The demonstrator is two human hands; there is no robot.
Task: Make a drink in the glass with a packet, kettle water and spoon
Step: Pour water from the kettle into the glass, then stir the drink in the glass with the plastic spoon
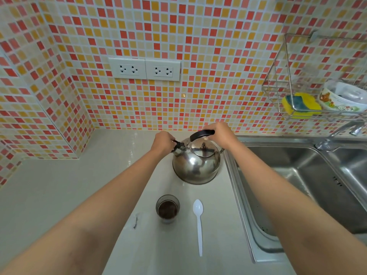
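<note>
A shiny steel kettle (196, 165) stands on the pale counter (59, 195) near the tiled wall. My right hand (218, 132) is closed around its black handle. My left hand (162, 141) pinches the black cap on the kettle's spout. Nearer to me stands a small glass (167, 209) with dark brown contents inside. A white plastic spoon (199, 225) lies flat just right of the glass, bowl pointing away from me. No packet shows in view.
A steel sink (297, 185) lies right of the counter, with a tap (337, 133) behind it. A wire rack (297, 108) on the wall holds a yellow sponge and a bowl. Two wall sockets (145, 69) sit above the kettle. A small dark scrap (135, 223) lies left of the glass.
</note>
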